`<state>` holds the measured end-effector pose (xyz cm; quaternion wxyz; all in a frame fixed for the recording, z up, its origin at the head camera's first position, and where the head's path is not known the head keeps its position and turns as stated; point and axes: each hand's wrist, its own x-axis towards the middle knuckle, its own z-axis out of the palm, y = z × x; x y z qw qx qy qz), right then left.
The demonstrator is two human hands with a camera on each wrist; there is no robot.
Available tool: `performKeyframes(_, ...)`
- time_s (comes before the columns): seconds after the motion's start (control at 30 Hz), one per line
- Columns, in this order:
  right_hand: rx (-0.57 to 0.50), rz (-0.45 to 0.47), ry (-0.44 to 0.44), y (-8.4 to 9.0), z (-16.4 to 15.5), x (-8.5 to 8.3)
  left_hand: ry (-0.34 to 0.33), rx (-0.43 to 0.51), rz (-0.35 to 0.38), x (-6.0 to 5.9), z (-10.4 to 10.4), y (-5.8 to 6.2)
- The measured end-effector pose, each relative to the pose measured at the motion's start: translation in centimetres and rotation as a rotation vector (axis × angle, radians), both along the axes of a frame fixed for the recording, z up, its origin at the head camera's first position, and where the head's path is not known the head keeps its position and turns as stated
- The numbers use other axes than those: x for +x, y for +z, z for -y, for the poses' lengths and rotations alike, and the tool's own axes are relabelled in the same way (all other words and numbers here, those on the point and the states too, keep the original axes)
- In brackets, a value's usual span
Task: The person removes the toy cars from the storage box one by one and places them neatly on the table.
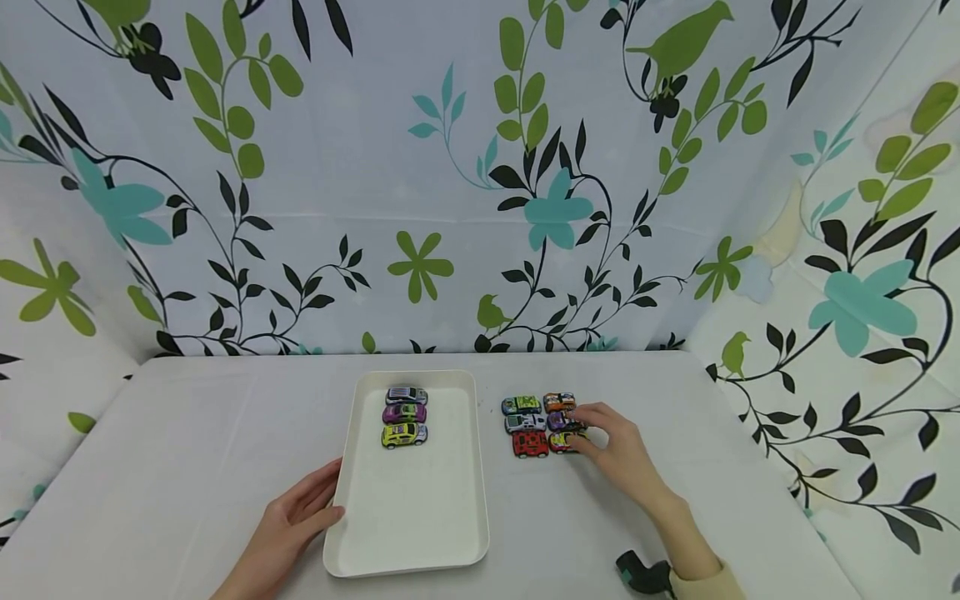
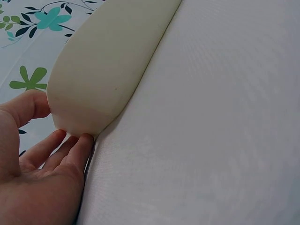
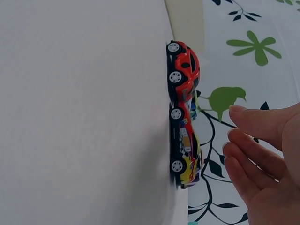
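Note:
My left hand (image 1: 288, 521) holds the left side of the white tray (image 1: 405, 525), thumb over the rim and fingers against the outer wall (image 2: 98, 79). Inside the tray, a silver toy car (image 1: 407, 395), a purple one (image 1: 403, 413) and a yellow one (image 1: 405, 435) stand in a column. My right hand (image 1: 618, 454) hovers at the second group, thumb and fingers apart with nothing between them. Nearest it are a purple car (image 1: 564, 422) and a red-and-yellow car (image 3: 186, 147), both partly covered in the head view. An orange car (image 1: 558, 402) stands behind them.
Left of these stand a green car (image 1: 521, 405), a silver-white car (image 1: 525, 423) and a red car (image 1: 530, 444). A black device (image 1: 643, 573) is by the right wrist. Patterned cloth (image 1: 337, 183) rises behind the white table (image 1: 187, 467).

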<state>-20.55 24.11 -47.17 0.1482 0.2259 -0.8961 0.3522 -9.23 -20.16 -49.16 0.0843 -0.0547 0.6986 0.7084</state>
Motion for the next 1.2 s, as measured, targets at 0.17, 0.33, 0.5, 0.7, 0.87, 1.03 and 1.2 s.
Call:
performKeyframes(0.17,-0.011,-0.007,0.043,0.8,1.4,-0.1,-0.002,0.004,-0.011,0.0,0.0,-0.2)
performKeyframes(0.33,-0.030,0.011,0.070,1.3,2.6,0.1,-0.005,0.003,-0.028,0.1,0.0,-0.2)
performKeyframes(0.5,-0.024,0.017,0.076,1.7,3.8,0.0,0.002,-0.001,-0.013,0.0,0.1,-0.2)
performKeyframes(0.7,-0.043,0.036,0.103,2.4,5.3,-0.2,0.004,0.002,-0.004,0.0,0.2,-0.2)
performKeyframes(0.87,-0.069,0.056,0.119,3.0,6.7,-0.6,-0.002,0.010,0.003,0.0,0.1,-0.1)
performKeyframes(1.03,-0.110,0.054,0.152,4.0,8.8,-0.8,0.002,0.013,0.022,-0.1,0.2,-0.1)
performKeyframes(1.2,-0.133,0.074,0.193,4.8,11.4,-1.1,-0.003,0.007,0.019,-0.1,0.3,-0.1)
